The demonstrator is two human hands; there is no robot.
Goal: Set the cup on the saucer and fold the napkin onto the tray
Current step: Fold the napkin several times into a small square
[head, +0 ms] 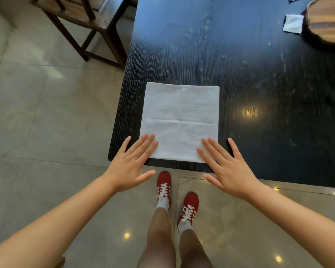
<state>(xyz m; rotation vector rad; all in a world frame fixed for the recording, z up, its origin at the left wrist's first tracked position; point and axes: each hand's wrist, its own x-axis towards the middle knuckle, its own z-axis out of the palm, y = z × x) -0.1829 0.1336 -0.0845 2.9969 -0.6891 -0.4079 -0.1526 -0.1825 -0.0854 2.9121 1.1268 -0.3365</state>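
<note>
A white napkin (179,122) lies flat near the black table's (259,84) edge; the left hand (131,165) and right hand (227,169), both spread open, rest on its near corners. A wooden tray (327,22) sits well apart.

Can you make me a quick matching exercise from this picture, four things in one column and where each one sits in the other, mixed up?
Things:
1. white napkin
2. wooden tray
3. wooden chair
4. red shoes

Places:
A. on the floor, left of the table
B. far right edge of the table
C. on the floor, below the hands
D. flat at the table's near corner

Pairs: 1-D, 2-B, 3-A, 4-C
</note>
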